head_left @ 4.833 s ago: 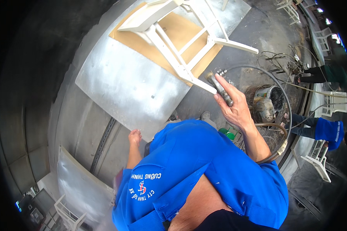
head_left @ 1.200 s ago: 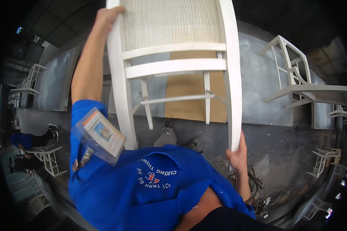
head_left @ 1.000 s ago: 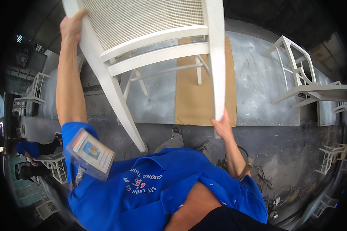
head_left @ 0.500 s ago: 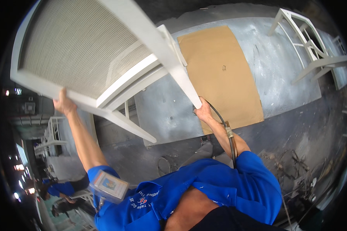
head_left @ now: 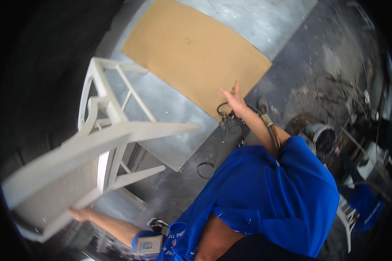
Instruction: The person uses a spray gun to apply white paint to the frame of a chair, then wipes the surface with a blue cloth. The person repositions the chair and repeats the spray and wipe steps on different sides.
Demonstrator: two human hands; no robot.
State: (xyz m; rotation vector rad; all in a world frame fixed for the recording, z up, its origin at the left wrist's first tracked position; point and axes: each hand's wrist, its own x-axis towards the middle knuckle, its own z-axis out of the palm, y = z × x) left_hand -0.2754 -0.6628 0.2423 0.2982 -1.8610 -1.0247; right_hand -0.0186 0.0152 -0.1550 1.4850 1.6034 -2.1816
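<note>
A white chair frame (head_left: pixel 113 130) with a ribbed panel (head_left: pixel 69 185) is tilted at the left. My left hand (head_left: pixel 80 214) is closed on the edge of the panel's frame. To the right, my right hand (head_left: pixel 236 102) is off the chair, its fingers stretched and apart above the cardboard sheet's near edge. Just below it is a small dark metal fitting (head_left: pixel 227 119), perhaps a spray gun; whether the hand touches it is unclear. A dark hose (head_left: pixel 272 130) runs from there along my right forearm.
The brown cardboard sheet (head_left: pixel 191 56) lies on a grey panel (head_left: pixel 178 152). At the right stand a bucket (head_left: pixel 322 137) and tangled cords (head_left: pixel 335 91) on the floor. A person in blue (head_left: pixel 366 206) is at the lower right, beside another white chair (head_left: pixel 348 222).
My right hand has let go of the chair leg and its fingers have spread. The chair has swung down and left in my left hand, and the view has turned.
</note>
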